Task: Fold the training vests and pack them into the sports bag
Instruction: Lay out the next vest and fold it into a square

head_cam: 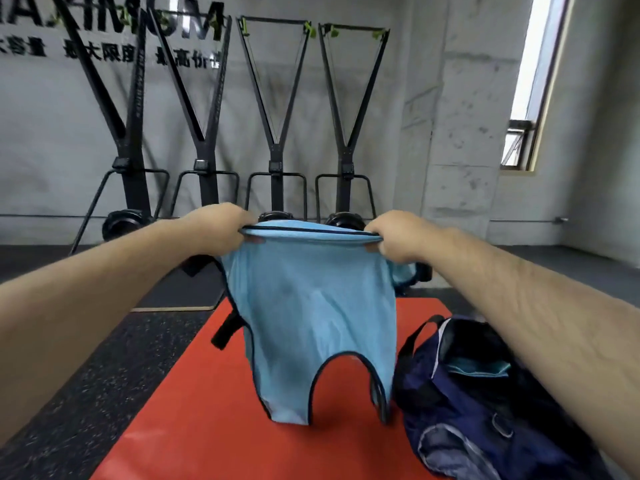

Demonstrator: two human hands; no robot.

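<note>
A light blue training vest [311,306] with dark trim hangs upside down in front of me, its shoulder straps dangling just above the red mat [194,427]. My left hand [221,230] grips the left corner of its hem and my right hand [394,237] grips the right corner, holding the hem stretched level. A navy sports bag [485,403] lies open on the mat to the right, under my right forearm. A folded blue vest [476,368] shows inside its opening.
More blue fabric [405,275] lies behind the held vest at the mat's far end. A black strap [225,330] lies on the mat's left edge. Several black exercise machines [277,133] stand along the grey wall. Dark speckled rubber floor [86,393] surrounds the mat.
</note>
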